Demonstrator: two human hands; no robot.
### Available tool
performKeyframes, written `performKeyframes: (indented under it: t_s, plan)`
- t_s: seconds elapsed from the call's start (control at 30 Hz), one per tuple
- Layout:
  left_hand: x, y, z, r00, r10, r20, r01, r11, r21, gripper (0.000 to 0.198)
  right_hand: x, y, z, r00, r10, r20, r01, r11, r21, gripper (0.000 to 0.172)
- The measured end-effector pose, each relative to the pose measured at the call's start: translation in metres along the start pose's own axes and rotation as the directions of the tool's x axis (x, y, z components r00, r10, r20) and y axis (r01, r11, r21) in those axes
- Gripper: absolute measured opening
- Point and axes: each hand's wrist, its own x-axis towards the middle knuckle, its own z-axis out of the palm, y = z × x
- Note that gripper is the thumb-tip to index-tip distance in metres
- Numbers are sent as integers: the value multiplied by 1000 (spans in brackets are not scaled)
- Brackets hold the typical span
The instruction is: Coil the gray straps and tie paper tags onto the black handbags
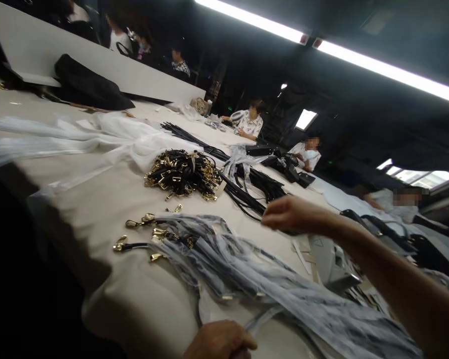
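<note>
My left hand [219,343] is a closed fist at the bottom edge, against the near end of a heap of black straps in clear plastic sleeves [247,269]. What it grips is hidden. My right hand [292,215] reaches in from the right above the sleeved straps. Its fingers are pressed together and point toward a bundle of bare black straps [247,192]. Whether it holds anything I cannot make out. A few gold clasps [140,234] stick out of the left end of the sleeved heap. Beyond them lies a pile of black straps with gold hardware [183,174].
The long beige table [108,199] carries crumpled clear plastic [108,134] at left, a black bag [86,85] at the back and black bags [292,167] farther along. A grey device [331,264] sits under my right arm. Several other people sit along the far side.
</note>
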Motion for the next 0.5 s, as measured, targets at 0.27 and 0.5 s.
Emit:
performKeyframes:
  t_s: [0.27,0.5]
  plan:
    - [9,31,-18,991,-99,93,106,992,-74,17,-58,68,167,989,149,14,-135,930,-343,33]
    - [49,34,-22,999,-20,45,10,980,199,22,-73,86,173,961,98,-257,-170,946,-275,16]
